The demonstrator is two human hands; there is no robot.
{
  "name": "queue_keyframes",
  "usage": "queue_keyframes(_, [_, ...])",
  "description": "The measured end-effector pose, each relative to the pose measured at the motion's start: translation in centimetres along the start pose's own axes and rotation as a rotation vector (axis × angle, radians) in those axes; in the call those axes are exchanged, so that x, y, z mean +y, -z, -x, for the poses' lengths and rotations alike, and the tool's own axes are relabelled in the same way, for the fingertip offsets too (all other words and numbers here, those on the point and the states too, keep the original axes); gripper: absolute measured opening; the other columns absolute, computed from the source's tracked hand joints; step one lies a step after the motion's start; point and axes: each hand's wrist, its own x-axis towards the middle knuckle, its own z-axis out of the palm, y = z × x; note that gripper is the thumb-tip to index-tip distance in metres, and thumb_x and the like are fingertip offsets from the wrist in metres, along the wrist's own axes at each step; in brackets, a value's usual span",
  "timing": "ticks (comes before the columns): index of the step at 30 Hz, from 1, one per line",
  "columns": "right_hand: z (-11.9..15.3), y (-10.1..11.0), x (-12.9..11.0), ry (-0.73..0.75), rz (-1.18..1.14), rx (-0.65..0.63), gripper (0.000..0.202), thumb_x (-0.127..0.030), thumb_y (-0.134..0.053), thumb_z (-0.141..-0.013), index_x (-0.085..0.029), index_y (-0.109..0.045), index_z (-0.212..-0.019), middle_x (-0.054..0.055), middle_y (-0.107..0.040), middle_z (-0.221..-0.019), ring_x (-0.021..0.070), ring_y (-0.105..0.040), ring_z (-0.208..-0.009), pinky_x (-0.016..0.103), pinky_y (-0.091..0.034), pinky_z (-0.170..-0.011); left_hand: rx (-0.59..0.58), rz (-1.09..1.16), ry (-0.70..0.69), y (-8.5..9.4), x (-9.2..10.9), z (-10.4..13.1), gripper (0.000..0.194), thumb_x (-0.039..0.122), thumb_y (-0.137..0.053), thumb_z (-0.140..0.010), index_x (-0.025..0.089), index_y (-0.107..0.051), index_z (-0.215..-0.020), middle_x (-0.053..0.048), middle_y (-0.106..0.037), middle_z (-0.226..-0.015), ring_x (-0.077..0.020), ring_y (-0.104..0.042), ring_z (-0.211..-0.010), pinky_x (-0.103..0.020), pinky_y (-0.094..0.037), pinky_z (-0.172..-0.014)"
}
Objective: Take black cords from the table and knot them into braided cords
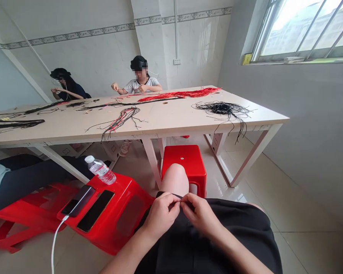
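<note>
My left hand (164, 211) and my right hand (198, 211) meet above my lap, over black clothing (231, 220). Thumb and index finger are pinched together on each hand, and the fingertips almost touch. Whatever is between them is too small and dark against the cloth to make out. Beyond my knee, on the long table (165, 118), lie a tangle of black cords (221, 108), a mixed bundle of black and red cords (122, 118) and a long spread of red cords (180, 94).
Ahead of my knee stands a red stool (184, 156). Another red stool (122, 213), at my left, carries a water bottle (100, 170), a phone (95, 210) and a dark device (77, 201) with a white cable (55, 239). Two people sit across the table; another's legs show at left.
</note>
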Motion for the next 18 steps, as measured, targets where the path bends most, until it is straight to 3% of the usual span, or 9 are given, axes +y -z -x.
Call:
queue_keyframes(3, [-0.1, -1.7, 3.9, -0.081, 0.108, -0.105, 0.012, -0.013, -0.047, -0.076, -0.015, -0.054, -0.067, 0.003, -0.06, -0.067, 0.0136, -0.051, -0.06, 0.024, -0.037, -0.057, 0.01, -0.271, -0.059, -3.4, -3.1, 0.0, 0.018, 0.01, -0.047, -0.073, 0.017, -0.061, -0.066, -0.003, -0.063, -0.066, -0.0135, -0.058, -0.06, -0.024, -0.044, -0.055])
queue_keyframes(7, [0.6, -3.1, 7.8, -0.105, 0.067, -0.146, 0.011, -0.011, -0.047, -0.074, -0.016, -0.053, -0.066, 0.0, -0.057, -0.062, 0.0102, -0.048, -0.054, 0.019, -0.035, -0.051, 0.023, -0.376, -0.152, -6.0, -5.0, 0.2, 0.015, 0.006, -0.048, -0.065, 0.017, -0.059, -0.061, -0.004, -0.061, -0.065, -0.0175, -0.056, -0.064, -0.028, -0.04, -0.059])
queue_keyframes(18, [1.1, -4.0, 9.6, -0.121, 0.04, -0.061, 0.012, -0.006, -0.044, -0.066, -0.017, -0.05, -0.064, -0.002, -0.055, -0.06, 0.0107, -0.046, -0.055, 0.021, -0.032, -0.055, 0.053, -0.487, -0.211, -5.6, -4.9, 0.3, 0.013, 0.006, -0.048, -0.06, 0.018, -0.053, -0.058, -0.002, -0.057, -0.062, -0.0158, -0.052, -0.06, -0.027, -0.033, -0.055])
